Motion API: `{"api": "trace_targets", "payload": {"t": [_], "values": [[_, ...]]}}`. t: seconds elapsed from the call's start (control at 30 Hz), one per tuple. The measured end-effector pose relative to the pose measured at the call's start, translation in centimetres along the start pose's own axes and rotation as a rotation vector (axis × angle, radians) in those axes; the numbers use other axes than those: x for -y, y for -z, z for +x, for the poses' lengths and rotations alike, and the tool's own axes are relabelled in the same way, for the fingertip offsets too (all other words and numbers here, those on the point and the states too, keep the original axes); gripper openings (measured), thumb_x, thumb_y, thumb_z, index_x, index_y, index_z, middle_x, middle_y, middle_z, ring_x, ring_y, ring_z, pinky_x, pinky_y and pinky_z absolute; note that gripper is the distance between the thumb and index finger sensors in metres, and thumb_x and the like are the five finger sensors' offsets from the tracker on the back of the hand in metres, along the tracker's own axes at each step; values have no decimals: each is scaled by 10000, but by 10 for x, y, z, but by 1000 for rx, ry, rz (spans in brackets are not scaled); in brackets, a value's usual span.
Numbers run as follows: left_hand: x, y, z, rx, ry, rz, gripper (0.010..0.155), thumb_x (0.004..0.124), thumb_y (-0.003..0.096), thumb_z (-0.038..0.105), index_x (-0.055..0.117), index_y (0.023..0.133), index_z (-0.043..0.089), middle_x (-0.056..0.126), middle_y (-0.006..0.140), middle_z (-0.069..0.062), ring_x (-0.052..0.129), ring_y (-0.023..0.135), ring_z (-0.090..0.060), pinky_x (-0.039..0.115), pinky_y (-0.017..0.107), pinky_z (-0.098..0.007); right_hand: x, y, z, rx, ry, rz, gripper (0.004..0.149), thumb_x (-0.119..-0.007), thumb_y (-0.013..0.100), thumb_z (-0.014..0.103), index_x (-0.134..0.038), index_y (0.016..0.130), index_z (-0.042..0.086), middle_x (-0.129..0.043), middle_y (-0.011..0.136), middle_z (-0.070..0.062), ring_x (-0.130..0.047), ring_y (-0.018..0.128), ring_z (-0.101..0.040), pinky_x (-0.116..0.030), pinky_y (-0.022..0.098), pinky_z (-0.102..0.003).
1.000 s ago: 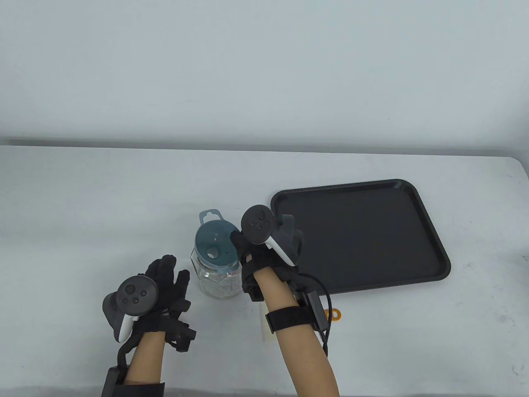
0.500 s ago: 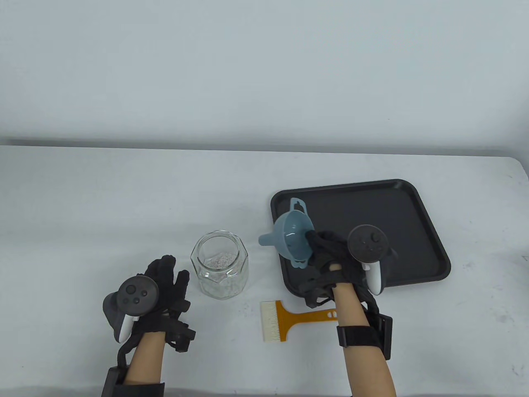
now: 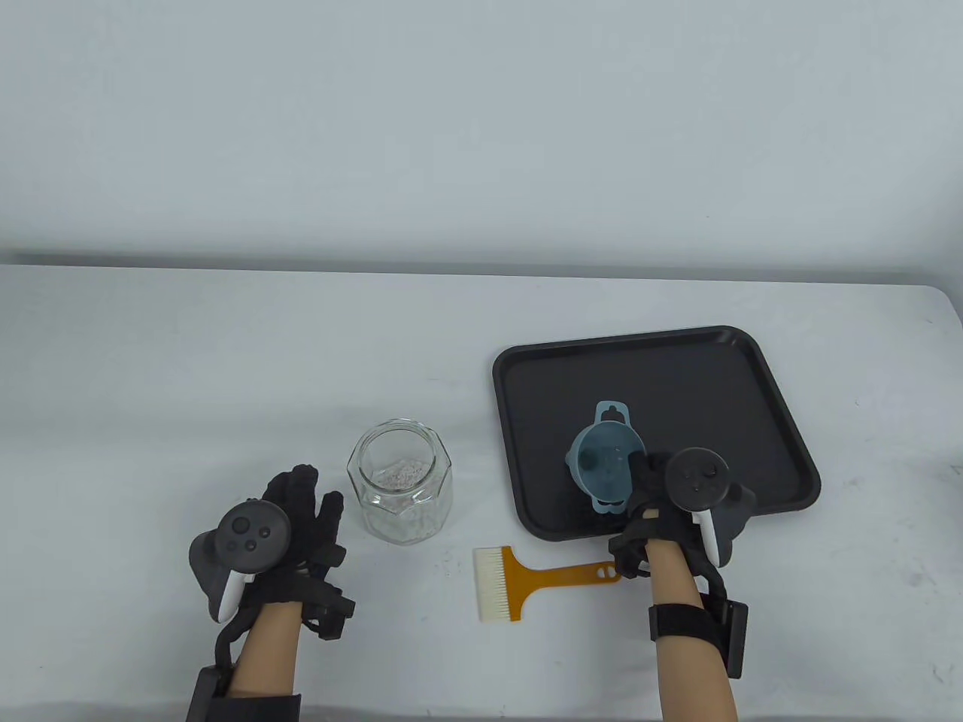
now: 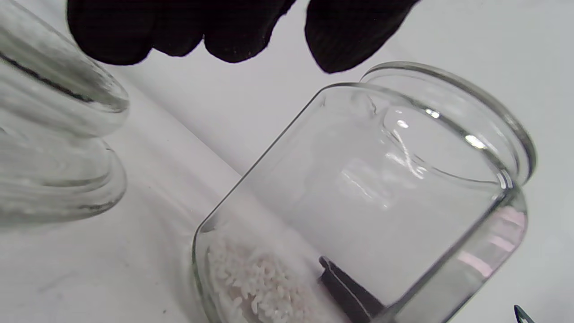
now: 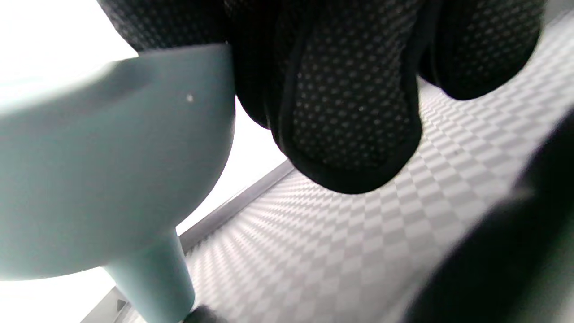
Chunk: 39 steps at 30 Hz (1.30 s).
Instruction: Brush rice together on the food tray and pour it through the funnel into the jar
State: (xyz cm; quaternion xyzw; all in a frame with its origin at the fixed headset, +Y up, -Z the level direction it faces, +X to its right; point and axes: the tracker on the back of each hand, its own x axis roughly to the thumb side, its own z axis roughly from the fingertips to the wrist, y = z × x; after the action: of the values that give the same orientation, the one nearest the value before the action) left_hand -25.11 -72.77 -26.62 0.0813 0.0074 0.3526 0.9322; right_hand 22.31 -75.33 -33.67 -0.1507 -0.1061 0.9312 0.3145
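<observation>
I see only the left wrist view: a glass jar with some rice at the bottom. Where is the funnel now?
Observer: The blue funnel is over the black food tray, not on the jar.
Operator: Is somebody holding it?
Observer: Yes, the right hand grips it at the rim.
Operator: Is it already standing on the tray?
Observer: I cannot tell; the right wrist view shows its spout pointing down, very close to the tray.
Operator: And the brush?
Observer: The orange brush lies on the table, in front of the tray, untouched.
</observation>
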Motion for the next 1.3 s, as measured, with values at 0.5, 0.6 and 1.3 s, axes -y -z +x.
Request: {"api": "trace_targets", "payload": {"t": [0.5, 0.6, 1.3], "values": [[0, 0, -1, -3, 8, 0, 698, 655, 551, 332, 506, 1055, -127, 485, 1001, -490, 597, 810, -725, 241, 598, -842, -11, 6, -1, 17, -97, 60, 439, -732, 490, 326, -823, 749, -15, -930, 632, -193, -1016, 399, -309, -690, 446, -587], [0, 0, -1, 2, 14, 2, 697, 656, 550, 331, 506, 1056, -125, 486, 1000, -490, 598, 809, -725, 242, 597, -843, -10, 5, -2, 21, -86, 60, 467, -735, 488, 331, -800, 777, -30, -917, 655, -205, -1014, 416, -323, -683, 450, -592], [-8, 0, -2, 32, 124, 66, 678, 692, 537, 289, 512, 1052, -115, 494, 1002, -477, 604, 816, -713, 240, 603, -842, 14, -8, 7, 104, -96, 6, 600, -751, 483, 350, -660, 876, -94, -819, 763, -274, -958, 537, -398, -629, 473, -631]]}}
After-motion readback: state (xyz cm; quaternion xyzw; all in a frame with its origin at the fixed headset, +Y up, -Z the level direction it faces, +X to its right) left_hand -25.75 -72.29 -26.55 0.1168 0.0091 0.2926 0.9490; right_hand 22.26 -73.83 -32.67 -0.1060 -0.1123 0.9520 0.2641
